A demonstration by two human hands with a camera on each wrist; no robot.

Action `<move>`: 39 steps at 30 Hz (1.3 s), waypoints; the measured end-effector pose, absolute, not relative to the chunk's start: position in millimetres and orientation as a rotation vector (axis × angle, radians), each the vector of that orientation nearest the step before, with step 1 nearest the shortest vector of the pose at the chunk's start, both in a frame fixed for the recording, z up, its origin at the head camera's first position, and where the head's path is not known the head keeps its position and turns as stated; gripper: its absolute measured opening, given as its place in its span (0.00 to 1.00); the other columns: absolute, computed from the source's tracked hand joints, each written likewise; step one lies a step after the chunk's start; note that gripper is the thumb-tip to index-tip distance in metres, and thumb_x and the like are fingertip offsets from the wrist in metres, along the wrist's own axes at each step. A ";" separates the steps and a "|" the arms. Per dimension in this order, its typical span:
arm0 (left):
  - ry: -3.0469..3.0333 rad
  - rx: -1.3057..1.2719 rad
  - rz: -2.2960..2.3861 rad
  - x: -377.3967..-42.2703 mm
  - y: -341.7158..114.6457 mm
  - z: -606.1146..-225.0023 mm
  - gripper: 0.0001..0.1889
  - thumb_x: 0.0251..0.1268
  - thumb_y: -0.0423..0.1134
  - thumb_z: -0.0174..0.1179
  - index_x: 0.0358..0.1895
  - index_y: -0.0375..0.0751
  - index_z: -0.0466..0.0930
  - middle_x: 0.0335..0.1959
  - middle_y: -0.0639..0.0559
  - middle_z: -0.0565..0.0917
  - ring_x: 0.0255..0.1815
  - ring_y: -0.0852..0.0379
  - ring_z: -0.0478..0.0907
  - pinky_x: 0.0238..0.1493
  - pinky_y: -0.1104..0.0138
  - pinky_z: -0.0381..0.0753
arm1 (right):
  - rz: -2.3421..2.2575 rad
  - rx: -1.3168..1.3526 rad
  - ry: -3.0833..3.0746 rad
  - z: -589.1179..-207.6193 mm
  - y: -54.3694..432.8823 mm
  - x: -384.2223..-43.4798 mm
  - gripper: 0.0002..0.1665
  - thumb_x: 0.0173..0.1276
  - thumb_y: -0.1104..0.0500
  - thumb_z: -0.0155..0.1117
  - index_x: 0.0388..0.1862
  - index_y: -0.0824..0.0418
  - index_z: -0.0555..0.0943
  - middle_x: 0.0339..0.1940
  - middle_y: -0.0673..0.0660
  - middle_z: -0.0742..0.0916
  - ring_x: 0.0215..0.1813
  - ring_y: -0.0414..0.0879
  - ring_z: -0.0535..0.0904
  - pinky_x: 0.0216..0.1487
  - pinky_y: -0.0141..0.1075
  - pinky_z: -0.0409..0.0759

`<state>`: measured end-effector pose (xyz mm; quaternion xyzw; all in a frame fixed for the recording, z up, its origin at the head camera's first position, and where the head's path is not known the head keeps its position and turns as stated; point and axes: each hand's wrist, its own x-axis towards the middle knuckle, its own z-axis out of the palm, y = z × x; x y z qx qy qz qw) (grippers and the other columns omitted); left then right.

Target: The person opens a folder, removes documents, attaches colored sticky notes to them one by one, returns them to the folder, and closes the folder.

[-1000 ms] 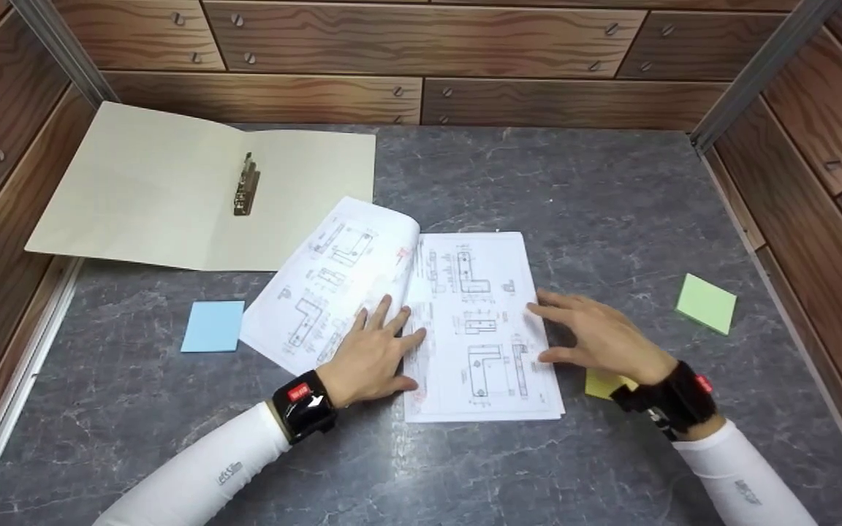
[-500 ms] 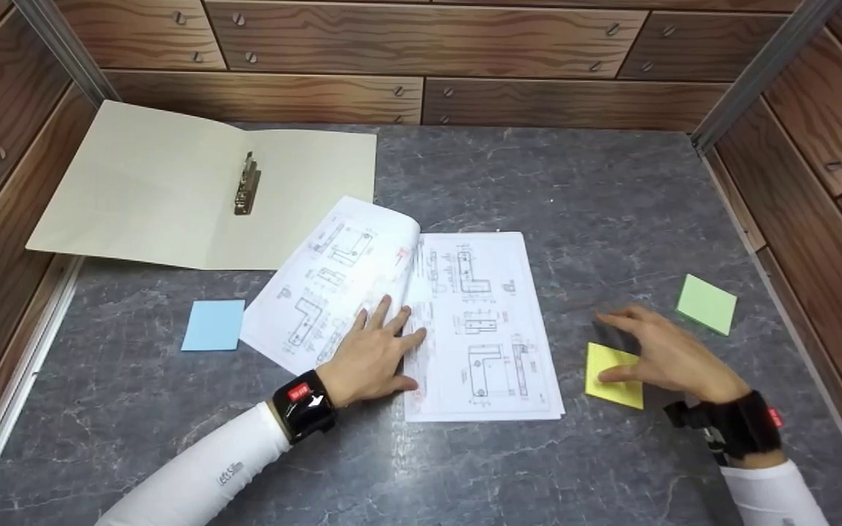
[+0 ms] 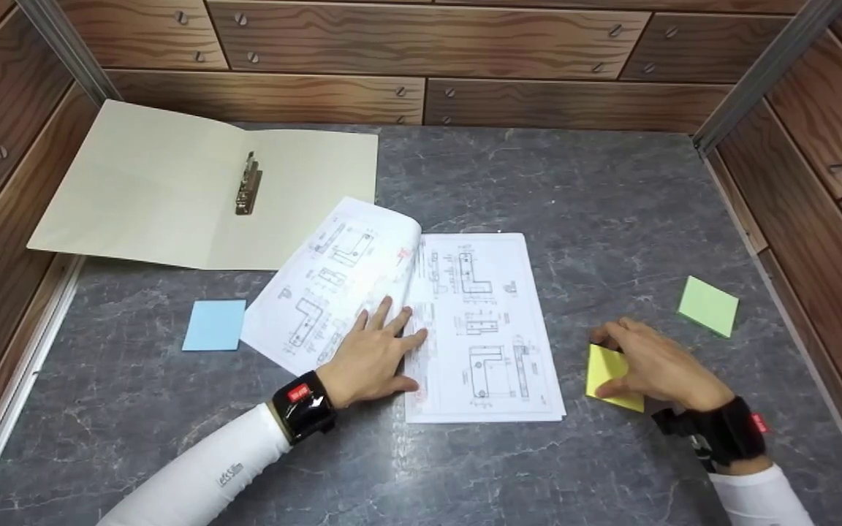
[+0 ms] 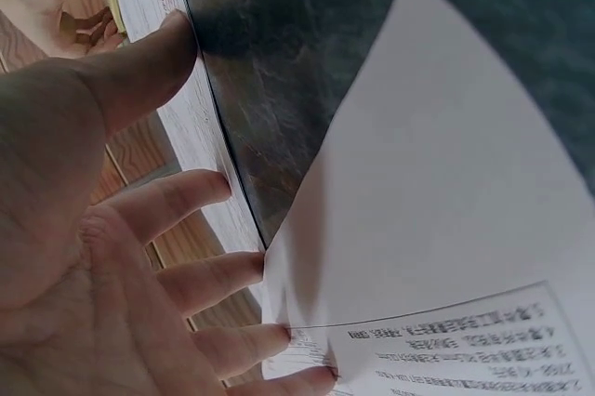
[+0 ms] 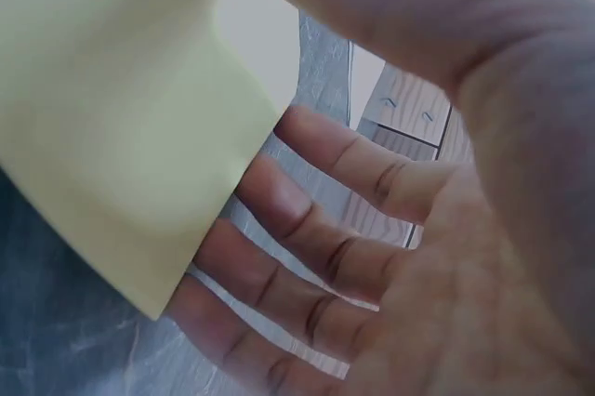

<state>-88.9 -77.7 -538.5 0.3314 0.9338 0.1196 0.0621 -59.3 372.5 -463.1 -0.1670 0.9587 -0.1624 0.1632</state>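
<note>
My left hand presses with spread fingers on the inner edge of a turned-over sheet and on the stack of technical drawings beside it. The turned sheet curls up along its fold and lies slanted to the left. In the left wrist view, the fingertips meet the paper. To the right of the stack, my right hand pinches a yellow sticky-note pad by its edges, thumb at the near side and fingers at the far side. In the right wrist view, the pad looks slightly bowed.
An open cream folder with a metal clip lies at the back left, overlapped by the turned sheet's corner. A blue sticky-note pad sits on the left and a green one on the right. Wood-patterned walls enclose the table.
My right hand has left the stack's right edge, moved right to the yellow pad, and closed its fingers and thumb on it. The left hand has stayed in place.
</note>
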 end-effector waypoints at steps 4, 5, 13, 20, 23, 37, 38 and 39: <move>2.828 1.007 0.353 -88.7 -78.2 -539.7 0.45 0.69 0.66 0.82 0.85 0.52 0.82 0.90 0.32 0.75 0.94 0.21 0.65 0.86 0.22 0.76 | -0.467 -0.487 2.745 -464.6 373.4 -59.8 0.48 0.57 0.46 0.99 0.67 0.68 0.85 0.54 0.61 0.89 0.54 0.58 0.86 0.53 0.48 0.85; 2.829 1.008 0.351 -88.6 -78.3 -539.9 0.45 0.69 0.66 0.82 0.85 0.52 0.82 0.90 0.32 0.75 0.94 0.21 0.65 0.86 0.22 0.76 | -0.465 -0.487 2.748 -464.8 373.4 -60.0 0.47 0.56 0.46 0.99 0.66 0.68 0.85 0.54 0.61 0.89 0.53 0.57 0.85 0.51 0.47 0.84; 2.846 1.015 0.336 -89.0 -78.5 -541.2 0.45 0.70 0.67 0.81 0.85 0.52 0.82 0.90 0.33 0.75 0.94 0.21 0.66 0.86 0.23 0.76 | -0.457 -0.500 2.779 -464.9 371.6 -63.1 0.39 0.58 0.49 0.99 0.57 0.67 0.85 0.48 0.59 0.85 0.46 0.48 0.77 0.46 0.39 0.77; 2.843 1.027 0.367 -88.8 -78.8 -538.2 0.45 0.69 0.66 0.82 0.84 0.50 0.83 0.89 0.32 0.76 0.93 0.19 0.66 0.85 0.22 0.76 | -0.636 -0.535 2.724 -460.5 373.9 -70.1 0.16 0.76 0.62 0.85 0.52 0.63 0.85 0.44 0.55 0.89 0.43 0.40 0.78 0.41 0.33 0.75; 2.838 1.036 0.369 -88.7 -79.0 -537.6 0.45 0.69 0.65 0.82 0.84 0.49 0.83 0.89 0.30 0.76 0.92 0.19 0.67 0.84 0.21 0.77 | -0.690 -0.559 2.746 -456.4 373.6 -72.3 0.09 0.81 0.65 0.79 0.53 0.62 0.88 0.45 0.55 0.94 0.41 0.40 0.83 0.40 0.33 0.79; 2.832 1.019 0.452 -93.2 -79.5 -527.5 0.39 0.74 0.61 0.79 0.81 0.47 0.85 0.86 0.30 0.80 0.90 0.19 0.71 0.84 0.24 0.78 | -0.883 -0.721 2.853 -431.6 338.2 -88.5 0.08 0.81 0.68 0.77 0.55 0.63 0.93 0.46 0.57 0.97 0.43 0.41 0.88 0.44 0.31 0.85; 2.821 1.009 0.520 -91.7 -79.2 -520.3 0.37 0.75 0.58 0.79 0.80 0.44 0.85 0.85 0.28 0.80 0.89 0.19 0.72 0.85 0.24 0.78 | -0.904 -0.744 2.849 -430.8 333.9 -90.0 0.08 0.81 0.69 0.77 0.54 0.63 0.94 0.47 0.57 0.98 0.43 0.40 0.88 0.44 0.31 0.86; 2.815 1.000 0.585 -89.9 -78.8 -512.2 0.36 0.76 0.56 0.79 0.79 0.41 0.86 0.84 0.28 0.81 0.88 0.19 0.73 0.86 0.25 0.78 | -0.928 -0.773 2.847 -430.6 329.5 -91.6 0.08 0.81 0.69 0.77 0.54 0.63 0.94 0.47 0.58 0.98 0.43 0.40 0.88 0.44 0.31 0.86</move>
